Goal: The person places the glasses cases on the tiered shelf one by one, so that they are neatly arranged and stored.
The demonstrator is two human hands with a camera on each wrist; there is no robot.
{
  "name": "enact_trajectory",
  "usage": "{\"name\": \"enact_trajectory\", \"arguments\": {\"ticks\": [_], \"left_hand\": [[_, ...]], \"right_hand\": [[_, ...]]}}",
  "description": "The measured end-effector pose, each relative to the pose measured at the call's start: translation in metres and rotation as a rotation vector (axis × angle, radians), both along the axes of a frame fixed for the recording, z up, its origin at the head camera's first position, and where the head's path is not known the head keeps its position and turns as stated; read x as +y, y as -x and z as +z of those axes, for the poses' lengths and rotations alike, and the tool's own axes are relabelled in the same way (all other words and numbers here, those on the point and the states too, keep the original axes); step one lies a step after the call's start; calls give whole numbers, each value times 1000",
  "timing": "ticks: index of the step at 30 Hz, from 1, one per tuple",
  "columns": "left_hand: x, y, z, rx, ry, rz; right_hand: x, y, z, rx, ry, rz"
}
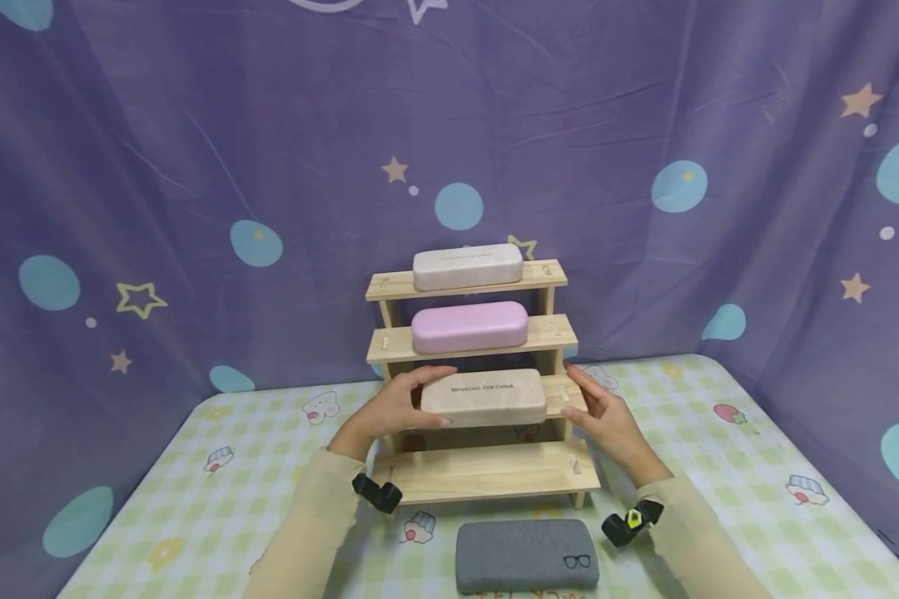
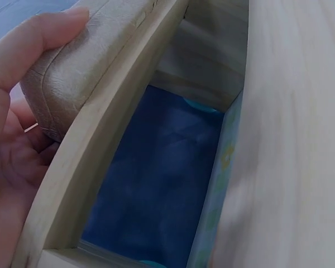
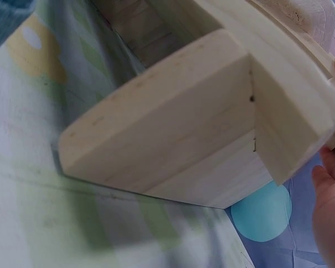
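Observation:
My left hand point(image 1: 389, 406) grips the left end of a beige glasses case point(image 1: 487, 399) lettered "REFUELING FOR CHINA", thumb at its front and fingers behind. The case sits on the second tier from the bottom of a stepped wooden display rack point(image 1: 487, 470). At the right end of that same tier, my right hand point(image 1: 613, 423) holds the board's end between thumb and fingers, apart from the case. In the left wrist view, the case's end point(image 2: 61, 84) lies along the board's edge. The right wrist view shows the rack's side support point(image 3: 167, 117) standing on the cloth.
A pink glasses case point(image 1: 469, 327) and, above it, a pale glasses case point(image 1: 468, 267) rest on the upper tiers. In front of the rack lies a grey glasses case point(image 1: 527, 556) with a glasses print. A purple patterned curtain point(image 1: 330, 249) hangs behind the checked tablecloth point(image 1: 262, 466).

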State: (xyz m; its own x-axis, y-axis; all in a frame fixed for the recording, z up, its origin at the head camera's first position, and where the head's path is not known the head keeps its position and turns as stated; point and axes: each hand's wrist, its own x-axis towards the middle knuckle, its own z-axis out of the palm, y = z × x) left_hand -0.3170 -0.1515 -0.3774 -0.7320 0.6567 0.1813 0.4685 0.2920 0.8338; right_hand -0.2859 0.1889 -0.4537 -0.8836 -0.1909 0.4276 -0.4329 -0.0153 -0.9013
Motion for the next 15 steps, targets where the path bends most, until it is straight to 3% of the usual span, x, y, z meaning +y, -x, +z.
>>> {"name": "enact_trajectory", "arguments": {"ticks": [9, 15], "left_hand": [[0, -2, -3, 34, -50, -23], [-2, -11, -2, 114, -22, 69]], "right_hand": [[0, 0, 1, -10, -6, -5], [-1, -1, 2, -11, -7, -13]]}}
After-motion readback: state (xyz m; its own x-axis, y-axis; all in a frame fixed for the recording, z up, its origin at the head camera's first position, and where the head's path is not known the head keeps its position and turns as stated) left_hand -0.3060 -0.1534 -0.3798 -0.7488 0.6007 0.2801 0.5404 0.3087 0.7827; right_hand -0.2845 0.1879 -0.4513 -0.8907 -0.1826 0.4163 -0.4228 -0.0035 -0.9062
